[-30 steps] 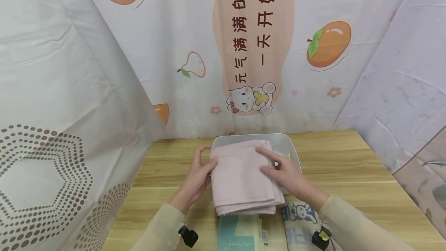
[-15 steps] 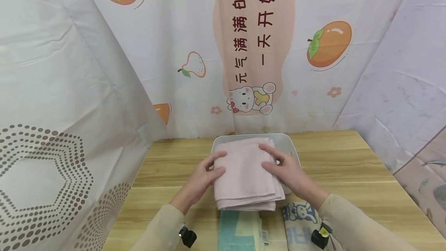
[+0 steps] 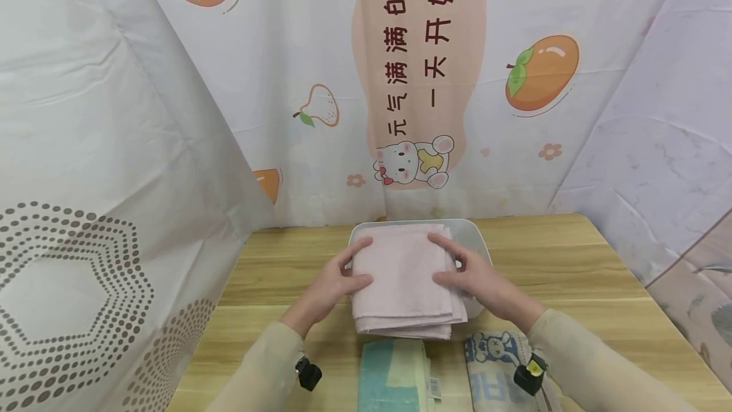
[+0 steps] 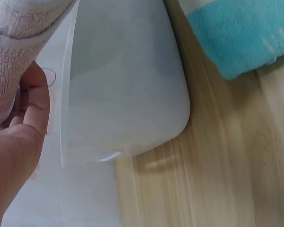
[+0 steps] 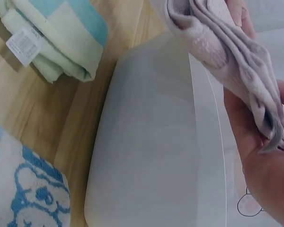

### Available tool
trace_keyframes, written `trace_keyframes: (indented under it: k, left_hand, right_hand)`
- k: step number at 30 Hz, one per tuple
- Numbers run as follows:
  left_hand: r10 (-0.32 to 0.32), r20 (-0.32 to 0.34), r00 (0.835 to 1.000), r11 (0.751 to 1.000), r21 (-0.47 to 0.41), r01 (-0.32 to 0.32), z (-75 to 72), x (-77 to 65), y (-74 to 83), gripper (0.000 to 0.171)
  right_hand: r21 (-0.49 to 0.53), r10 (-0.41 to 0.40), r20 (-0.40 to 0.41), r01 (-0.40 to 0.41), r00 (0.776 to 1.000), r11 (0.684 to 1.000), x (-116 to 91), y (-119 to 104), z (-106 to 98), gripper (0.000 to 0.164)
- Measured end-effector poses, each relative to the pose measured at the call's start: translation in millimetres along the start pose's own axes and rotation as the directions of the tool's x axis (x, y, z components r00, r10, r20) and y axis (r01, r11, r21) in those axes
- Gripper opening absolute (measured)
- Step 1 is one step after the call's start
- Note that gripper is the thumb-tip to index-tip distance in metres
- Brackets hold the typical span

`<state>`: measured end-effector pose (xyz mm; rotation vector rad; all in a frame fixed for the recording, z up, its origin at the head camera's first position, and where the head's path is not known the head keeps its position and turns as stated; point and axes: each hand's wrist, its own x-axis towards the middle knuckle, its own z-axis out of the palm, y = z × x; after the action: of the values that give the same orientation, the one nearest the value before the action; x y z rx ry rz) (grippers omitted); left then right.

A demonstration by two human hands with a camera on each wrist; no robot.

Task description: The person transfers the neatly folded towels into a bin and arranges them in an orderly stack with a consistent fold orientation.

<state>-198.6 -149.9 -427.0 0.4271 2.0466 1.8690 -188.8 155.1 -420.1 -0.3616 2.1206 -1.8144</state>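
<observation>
A folded pale pink towel (image 3: 403, 278) is held above a white plastic bin (image 3: 469, 234), covering much of its opening. My left hand (image 3: 334, 281) grips its left edge, with thumb and a finger on top and other fingers underneath. On the right edge, my right hand (image 3: 471, 275) holds it the same way, fingers curled below in the right wrist view, where the towel's folded layers (image 5: 227, 52) show. Both wrist views show the towel above the rim of the bin (image 4: 123, 80), apart from it. What lies inside the bin is mostly hidden.
On the wooden table (image 3: 549, 266), in front of the bin, lie a folded teal and cream towel (image 3: 389, 377) with a white tag and a blue and white bear-patterned towel (image 3: 497, 367). A printed curtain (image 3: 320, 164) hangs directly behind the table.
The left hand has shifted its fingers onto the towel's left edge. The pink towel has moved slightly back over the bin, uncovering more of the teal towel.
</observation>
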Motion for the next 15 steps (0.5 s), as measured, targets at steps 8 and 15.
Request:
trace_keyframes:
  k: [8,15]
  left_hand:
    - [0.007,0.055,0.998,1.000,-0.011,-0.007,-8.3,12.5,3.6,0.072]
    - [-0.032,0.057,0.998,0.999,0.012,0.032,-12.2,29.2,4.7,0.072]
  right_hand:
    - [0.009,-0.004,0.029,0.003,1.000,1.000,5.7,-5.0,-9.4,0.065]
    - [-0.058,-0.011,0.003,0.012,1.000,0.998,15.8,0.4,-21.3,0.066]
